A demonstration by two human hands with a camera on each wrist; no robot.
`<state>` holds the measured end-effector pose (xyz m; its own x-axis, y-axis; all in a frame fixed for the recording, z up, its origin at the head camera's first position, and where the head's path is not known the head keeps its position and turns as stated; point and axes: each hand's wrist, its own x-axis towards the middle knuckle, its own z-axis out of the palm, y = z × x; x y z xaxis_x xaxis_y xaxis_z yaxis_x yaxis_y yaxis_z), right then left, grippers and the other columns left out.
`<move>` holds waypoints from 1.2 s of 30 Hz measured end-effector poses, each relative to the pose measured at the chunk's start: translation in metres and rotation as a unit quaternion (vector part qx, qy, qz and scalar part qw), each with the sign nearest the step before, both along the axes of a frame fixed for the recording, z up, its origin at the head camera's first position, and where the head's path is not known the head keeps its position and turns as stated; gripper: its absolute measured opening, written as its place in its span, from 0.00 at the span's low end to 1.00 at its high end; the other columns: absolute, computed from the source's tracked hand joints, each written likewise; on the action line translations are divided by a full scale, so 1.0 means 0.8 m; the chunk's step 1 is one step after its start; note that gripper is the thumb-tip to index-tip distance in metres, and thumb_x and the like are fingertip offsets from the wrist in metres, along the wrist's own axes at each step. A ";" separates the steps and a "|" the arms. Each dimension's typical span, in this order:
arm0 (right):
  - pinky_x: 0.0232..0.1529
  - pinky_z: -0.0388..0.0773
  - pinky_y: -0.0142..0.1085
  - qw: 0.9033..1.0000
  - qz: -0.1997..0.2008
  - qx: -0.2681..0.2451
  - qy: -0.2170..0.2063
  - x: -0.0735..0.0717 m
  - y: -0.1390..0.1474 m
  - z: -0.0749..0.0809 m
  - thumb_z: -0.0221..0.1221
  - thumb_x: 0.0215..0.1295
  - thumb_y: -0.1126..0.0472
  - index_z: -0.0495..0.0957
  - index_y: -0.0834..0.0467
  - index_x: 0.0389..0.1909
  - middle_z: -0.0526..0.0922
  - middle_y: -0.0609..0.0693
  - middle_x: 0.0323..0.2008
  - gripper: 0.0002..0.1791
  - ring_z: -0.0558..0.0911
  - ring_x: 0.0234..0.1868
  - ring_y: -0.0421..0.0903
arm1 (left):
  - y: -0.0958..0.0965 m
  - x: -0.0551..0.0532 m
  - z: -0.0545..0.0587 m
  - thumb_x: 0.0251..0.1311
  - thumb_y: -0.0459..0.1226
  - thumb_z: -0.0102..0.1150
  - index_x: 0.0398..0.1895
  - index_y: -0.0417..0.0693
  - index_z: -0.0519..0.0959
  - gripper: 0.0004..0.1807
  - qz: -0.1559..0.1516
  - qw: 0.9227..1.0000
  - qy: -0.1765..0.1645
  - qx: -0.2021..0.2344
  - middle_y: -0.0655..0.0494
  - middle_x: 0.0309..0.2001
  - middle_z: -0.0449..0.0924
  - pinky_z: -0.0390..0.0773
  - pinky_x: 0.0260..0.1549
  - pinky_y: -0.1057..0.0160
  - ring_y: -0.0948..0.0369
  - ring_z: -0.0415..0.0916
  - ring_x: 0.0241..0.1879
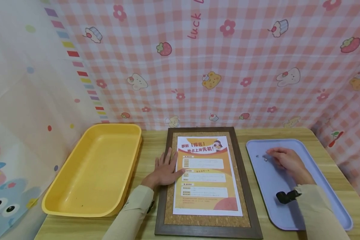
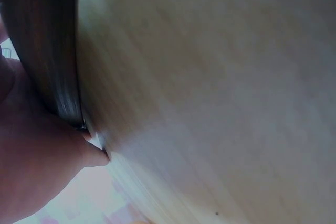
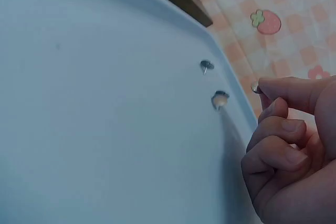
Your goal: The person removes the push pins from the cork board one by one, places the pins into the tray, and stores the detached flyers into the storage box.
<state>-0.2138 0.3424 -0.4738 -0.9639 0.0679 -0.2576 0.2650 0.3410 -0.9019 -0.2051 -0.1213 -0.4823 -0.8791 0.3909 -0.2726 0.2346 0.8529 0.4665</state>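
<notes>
My left hand [image 1: 167, 170] lies flat with fingers spread across the left edge of a dark-framed cork board [image 1: 208, 230]. Its thumb touches an orange-and-white printed sheet [image 1: 204, 208] that lies on the cork. The left wrist view shows that hand [image 2: 42, 156] against the dark frame [image 2: 50, 40]. Above a pale blue tray [image 1: 276, 193], my right hand [image 1: 290, 164] pinches a silver thumbtack [image 3: 255, 87] between thumb and index finger, the other fingers curled. More thumbtacks [image 3: 207, 65] lie on the tray's surface near its far end.
A yellow plastic bin [image 1: 93, 173] stands to the left of the board on the wooden table [image 1: 148, 146]. Pink checked cloth [image 1: 180, 66] hangs behind the table and along the right side. A paler patterned cloth [image 1: 21, 100] hangs at the left.
</notes>
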 end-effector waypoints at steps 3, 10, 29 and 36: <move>0.21 0.65 0.31 1.000 -0.008 -0.021 -0.007 0.001 0.005 -0.006 0.57 0.72 0.57 0.83 0.48 0.35 0.71 0.39 0.21 0.07 0.66 0.19 0.36 | 0.001 0.001 0.000 0.73 0.58 0.40 0.81 0.46 0.37 0.44 0.000 1.000 0.001 0.003 0.42 0.79 0.22 0.27 0.70 0.35 0.37 0.25 0.76; 0.21 0.65 0.29 1.000 -0.015 -0.024 -0.014 0.001 0.010 -0.013 0.58 0.72 0.56 0.82 0.43 0.31 0.71 0.38 0.21 0.09 0.67 0.19 0.35 | 0.002 0.001 -0.003 0.73 0.59 0.40 0.80 0.50 0.34 0.44 0.007 1.000 -0.006 -0.004 0.47 0.79 0.19 0.25 0.70 0.37 0.39 0.23 0.77; 0.24 0.68 0.32 0.998 -0.012 0.052 -0.021 0.000 0.008 -0.020 0.55 0.73 0.54 0.77 0.69 0.53 0.72 0.39 0.23 0.21 0.69 0.22 0.37 | 0.002 0.002 0.005 0.72 0.60 0.40 0.81 0.48 0.38 0.45 0.010 1.000 0.005 -0.009 0.45 0.79 0.22 0.29 0.70 0.35 0.38 0.26 0.77; 0.22 0.68 0.32 0.998 -0.017 0.056 -0.021 0.000 0.005 -0.020 0.55 0.73 0.56 0.78 0.67 0.50 0.73 0.39 0.22 0.18 0.69 0.20 0.37 | 0.002 0.001 0.003 0.72 0.60 0.40 0.81 0.48 0.38 0.45 0.013 1.000 0.003 -0.007 0.45 0.79 0.22 0.28 0.70 0.35 0.39 0.25 0.77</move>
